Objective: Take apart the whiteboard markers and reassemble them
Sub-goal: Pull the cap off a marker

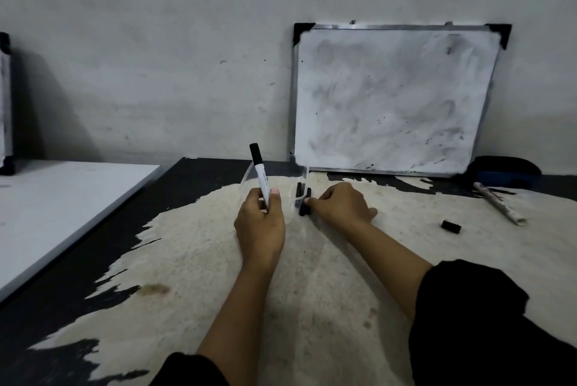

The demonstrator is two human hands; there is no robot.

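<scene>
In the head view, the left hand (260,223) is sitting at the centre of the frame, its fingers (274,198) clamped around the lower barrel of a white whiteboard marker with a black cap (260,171), which is standing nearly upright with the cap pointing up and slightly left. Just right of it, the right hand (342,203) is resting on the worn black worktop with a pale scuffed patch (312,292), its fingers pinching a small black marker part (304,209) beside a clear plastic container (274,176) that is holding more dark pieces. At the right of the frame, a second white marker barrel without its cap (498,203) is lying on the worktop, with a loose black cap (451,226) near it, apart. A smudged metal-framed whiteboard (393,98) is leaning against the wall in the upper right, and a dark blue-and-black eraser (505,171) is lying beside its lower right corner.
</scene>
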